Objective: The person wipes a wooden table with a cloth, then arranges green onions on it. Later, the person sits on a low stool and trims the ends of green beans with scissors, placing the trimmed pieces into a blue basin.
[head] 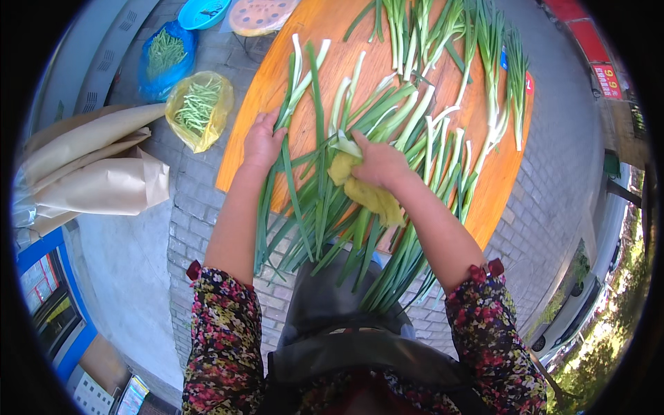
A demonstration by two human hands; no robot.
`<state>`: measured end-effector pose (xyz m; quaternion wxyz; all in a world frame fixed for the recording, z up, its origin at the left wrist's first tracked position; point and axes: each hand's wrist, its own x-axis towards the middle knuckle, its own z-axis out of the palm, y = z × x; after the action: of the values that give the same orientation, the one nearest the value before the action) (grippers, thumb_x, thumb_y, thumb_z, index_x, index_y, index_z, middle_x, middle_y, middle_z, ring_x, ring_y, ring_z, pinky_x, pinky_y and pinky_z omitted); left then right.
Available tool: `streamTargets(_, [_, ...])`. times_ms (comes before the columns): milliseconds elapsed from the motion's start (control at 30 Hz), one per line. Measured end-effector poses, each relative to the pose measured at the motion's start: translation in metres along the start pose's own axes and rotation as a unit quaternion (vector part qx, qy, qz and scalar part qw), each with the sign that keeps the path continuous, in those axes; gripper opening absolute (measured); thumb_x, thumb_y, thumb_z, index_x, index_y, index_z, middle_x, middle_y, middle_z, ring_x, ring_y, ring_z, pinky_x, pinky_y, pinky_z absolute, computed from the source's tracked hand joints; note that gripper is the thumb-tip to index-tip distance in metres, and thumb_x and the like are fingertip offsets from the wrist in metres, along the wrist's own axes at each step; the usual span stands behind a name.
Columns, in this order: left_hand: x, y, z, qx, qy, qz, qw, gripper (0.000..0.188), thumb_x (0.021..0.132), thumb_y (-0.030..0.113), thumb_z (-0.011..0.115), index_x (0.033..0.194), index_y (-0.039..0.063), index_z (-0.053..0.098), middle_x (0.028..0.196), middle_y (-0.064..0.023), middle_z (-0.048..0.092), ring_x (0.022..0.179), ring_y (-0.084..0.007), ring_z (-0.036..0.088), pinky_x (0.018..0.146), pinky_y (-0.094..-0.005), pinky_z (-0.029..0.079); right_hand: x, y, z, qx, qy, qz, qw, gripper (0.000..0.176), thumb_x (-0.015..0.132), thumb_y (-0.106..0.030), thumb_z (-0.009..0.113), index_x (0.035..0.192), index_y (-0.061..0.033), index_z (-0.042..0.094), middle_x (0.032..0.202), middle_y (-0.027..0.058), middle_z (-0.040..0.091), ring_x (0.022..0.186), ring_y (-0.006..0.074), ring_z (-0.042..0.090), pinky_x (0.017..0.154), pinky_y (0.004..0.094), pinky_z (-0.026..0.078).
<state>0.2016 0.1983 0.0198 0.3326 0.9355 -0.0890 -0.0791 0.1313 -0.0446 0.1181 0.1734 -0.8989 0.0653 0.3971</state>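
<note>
Scallions (415, 150) with white stems and long green leaves lie spread over an orange wooden table (498, 207), their leaves hanging past its near edge. At the left part of the table, my left hand (263, 140) is closed around a few scallion stalks (298, 88), white ends pointing away from me. My right hand (381, 161) holds a yellow-green cloth (373, 194) over the middle of the pile, its index finger stretched toward a pale stem. More scallions (410, 36) lie along the far side and the right side of the table.
On the paving at the left stand a yellow bag (220, 122) and a blue bag (181, 85), both with green beans. Beyond them are a light blue basin (194, 21) and a round-topped stool (259, 15). Large brown paper sheets (104, 181) lie at the far left.
</note>
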Motion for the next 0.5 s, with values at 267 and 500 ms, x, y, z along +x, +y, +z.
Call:
streamTargets(267, [-0.014, 0.017, -0.01, 0.06, -0.098, 0.014, 0.993, 0.078, 0.08, 0.044, 0.07, 0.143, 0.009, 0.038, 0.13, -0.0215, 0.046, 0.119, -0.0381, 0.046, 0.099, -0.0448, 0.041, -0.013, -0.002, -0.005, 0.003, 0.006, -0.058, 0.998, 0.073, 0.077, -0.026, 0.064, 0.143, -0.0171, 0.035, 0.11, 0.0135, 0.066, 0.099, 0.0315, 0.064, 0.085, 0.0415, 0.051])
streamTargets(500, [-0.06, 0.053, 0.012, 0.144, -0.09, -0.004, 0.985, 0.09, 0.071, 0.021, 0.078, 0.146, 0.009, 0.03, 0.135, -0.0206, 0.04, 0.12, -0.039, 0.041, 0.1, -0.0434, 0.04, -0.046, 0.035, 0.005, -0.038, -0.051, -0.001, 0.998, 0.061, 0.079, -0.028, 0.063, 0.136, -0.0224, 0.045, 0.106, 0.0112, 0.067, 0.098, 0.0293, 0.065, 0.083, 0.0404, 0.052])
